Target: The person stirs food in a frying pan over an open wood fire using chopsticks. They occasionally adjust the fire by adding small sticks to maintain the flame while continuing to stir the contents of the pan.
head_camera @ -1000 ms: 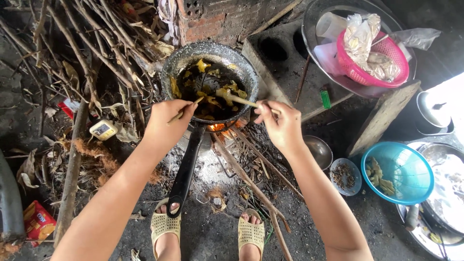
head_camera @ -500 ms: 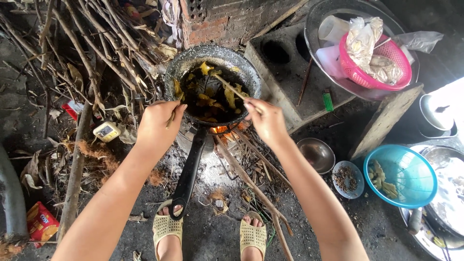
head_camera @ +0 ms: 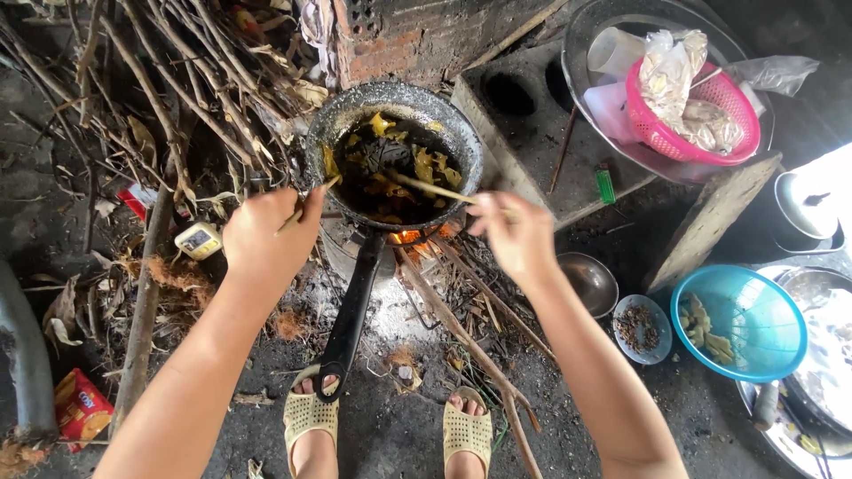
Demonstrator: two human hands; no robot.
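A blackened frying pan (head_camera: 461, 142) sits over a small wood fire (head_camera: 410, 238), its long handle pointing toward my feet. Yellow and dark pieces of food (head_camera: 390, 164) lie in it. My left hand (head_camera: 266, 235) is closed on a thin stick (head_camera: 306, 208) whose tip reaches the pan's left rim. My right hand (head_camera: 515, 235) grips another stick (head_camera: 426, 186) that slants into the food from the right.
Dry branches (head_camera: 160, 98) pile up at left beside a brick wall (head_camera: 399, 44). A pink basket (head_camera: 701, 115) rests in a big metal basin. A blue colander (head_camera: 741, 324), small bowls (head_camera: 590, 284) and metal pots stand at right. Firewood sticks (head_camera: 470, 337) stretch toward my sandals.
Both hands have shifted slightly while working the sticks through the food in the pan; the right stick has swung further into the pan. The pan has stayed on the fire.
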